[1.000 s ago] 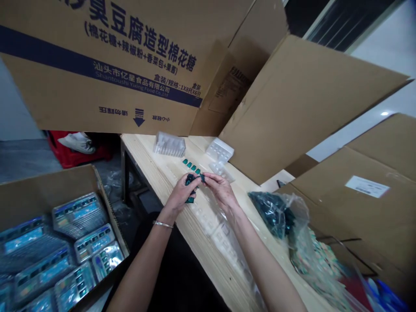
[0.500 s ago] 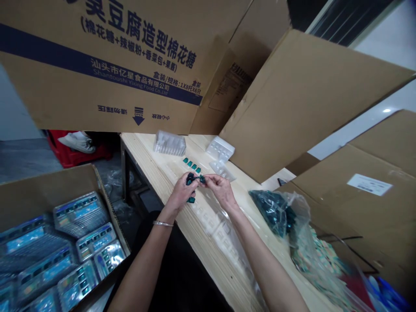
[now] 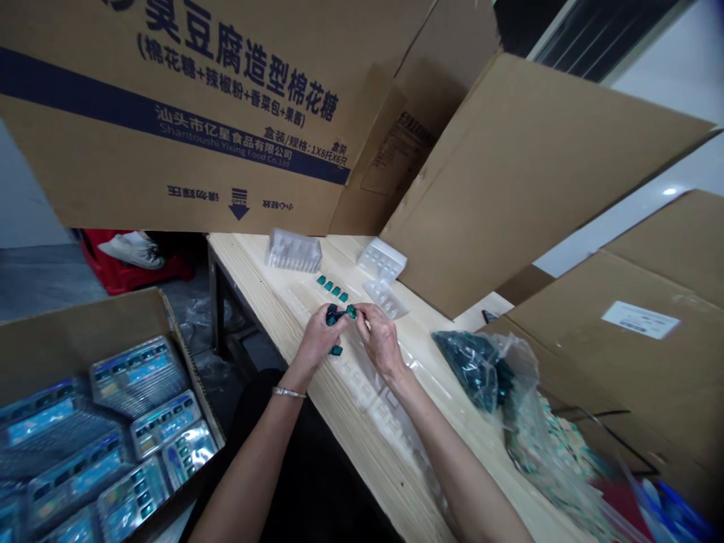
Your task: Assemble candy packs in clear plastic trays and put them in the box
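Note:
My left hand (image 3: 317, 339) is closed around several small dark teal plastic pieces (image 3: 335, 350); one sticks out below its fingers. At its thumb tip, a brighter teal piece (image 3: 351, 311) is held between both hands. The fingers of my right hand (image 3: 380, 339) are pinched at that piece's right side. Just beyond my hands, a short slanting row of similar teal pieces (image 3: 335, 291) lies on the table. Clear moulded plastic trays (image 3: 399, 430) lie under and in front of my forearms, partly hidden by them.
A stack of clear trays (image 3: 292, 251), a white moulded tray (image 3: 382, 259) and a flat clear one (image 3: 387, 300) sit at the back of the table (image 3: 249, 265). Bagged teal pieces (image 3: 472, 369) lie right. Large cartons (image 3: 226, 136) stand behind; an open box (image 3: 195, 369) of blister packs is left.
The teal piece between my hands has turned and shows more of its face. My right fingers have shifted slightly right and bent. The row on the table is unchanged.

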### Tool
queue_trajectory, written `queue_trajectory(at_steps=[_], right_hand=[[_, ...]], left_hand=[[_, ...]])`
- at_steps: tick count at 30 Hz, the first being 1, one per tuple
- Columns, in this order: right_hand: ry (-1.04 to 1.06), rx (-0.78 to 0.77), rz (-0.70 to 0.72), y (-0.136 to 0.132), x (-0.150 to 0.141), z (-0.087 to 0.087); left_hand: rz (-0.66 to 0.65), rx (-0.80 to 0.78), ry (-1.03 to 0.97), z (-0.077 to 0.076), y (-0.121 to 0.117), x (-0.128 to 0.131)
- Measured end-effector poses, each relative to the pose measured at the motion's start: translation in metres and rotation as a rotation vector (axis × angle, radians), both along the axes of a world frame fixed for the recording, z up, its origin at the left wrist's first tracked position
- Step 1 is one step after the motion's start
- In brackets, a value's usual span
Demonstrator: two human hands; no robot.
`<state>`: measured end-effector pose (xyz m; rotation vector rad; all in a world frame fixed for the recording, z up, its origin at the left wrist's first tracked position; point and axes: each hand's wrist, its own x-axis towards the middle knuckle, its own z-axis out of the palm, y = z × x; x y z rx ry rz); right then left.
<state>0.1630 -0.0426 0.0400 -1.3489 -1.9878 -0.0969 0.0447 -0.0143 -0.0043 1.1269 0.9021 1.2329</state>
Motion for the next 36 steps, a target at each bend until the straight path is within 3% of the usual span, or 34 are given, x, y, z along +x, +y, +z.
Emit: queue_trajectory(at_steps=[6, 10, 13, 18, 24, 29, 36], right_hand=[[0.205, -0.102, -0.009, 0.000, 0.006, -0.002], [0.554, -0.394, 0.062, 0.002, 0.016, 0.004], [0.683, -0.575, 0.171, 0.004, 0.024, 0.004], [0.762, -0.545, 0.162, 0.014, 0.039, -0.004], [0.478, -0.293, 0.048, 0.057, 0.070, -0.012], [0.152, -0.277, 0.111, 0.090, 0.076, -0.030], [-0.081, -0.273, 0.095, 0.102, 0.073, -0.040]], left_hand=[[0.052, 0.025, 0.055, 0.001, 0.002, -0.001], [-0.038, 0.005, -0.025, 0.006, -0.002, -0.007], [-0.124, -0.042, -0.071, 0.006, -0.004, -0.010], [-0.229, -0.092, -0.151, 0.002, -0.003, -0.014], [-0.148, -0.140, -0.233, 0.004, 0.003, -0.030], [-0.142, -0.168, -0.270, 0.006, 0.005, -0.035], [-0.139, -0.191, -0.282, 0.006, 0.006, -0.033]])
